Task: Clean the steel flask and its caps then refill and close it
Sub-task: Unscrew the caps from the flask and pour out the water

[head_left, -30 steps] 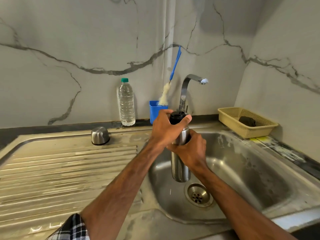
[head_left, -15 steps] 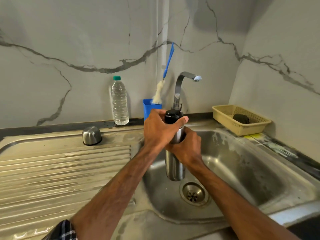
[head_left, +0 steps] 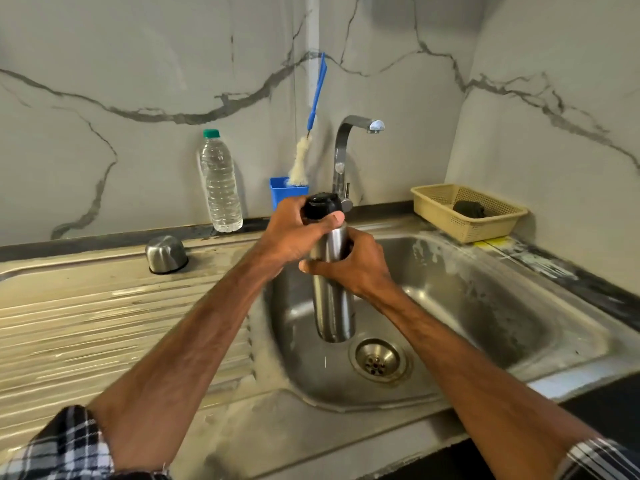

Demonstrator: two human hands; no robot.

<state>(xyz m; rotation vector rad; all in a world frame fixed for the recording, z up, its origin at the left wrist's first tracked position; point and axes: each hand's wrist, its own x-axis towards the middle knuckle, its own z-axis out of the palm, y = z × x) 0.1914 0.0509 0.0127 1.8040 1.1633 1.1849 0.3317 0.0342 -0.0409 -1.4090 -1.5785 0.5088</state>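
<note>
A steel cap [head_left: 166, 254] is seen upside down on the drainboard [head_left: 86, 323], well left of the hands. The left hand [head_left: 294, 233] is reached forward with the forearm raised over the sink's [head_left: 485, 306] left edge. Its fingers are curled round the black cap [head_left: 322, 204] on top of the flask [head_left: 334, 306], and the thumb is laid across the cap's lower front. The flask is held upright above the basin, clear of the bottom, just left of the drain [head_left: 375, 360] and in front of the tap [head_left: 346, 150]. Its upper body is gripped by the right hand [head_left: 353, 268], brought in from the right; the fingers are wrapped behind the steel and the thumb is pointed left across the front. The two hands are touching, the left set above the right.

Against the frame half a second earlier, both grips are unchanged, the black cap is still seated on the flask, and the flask is kept in the same place over the basin beside the drain. No clear turn of the cap can be made out.
</note>
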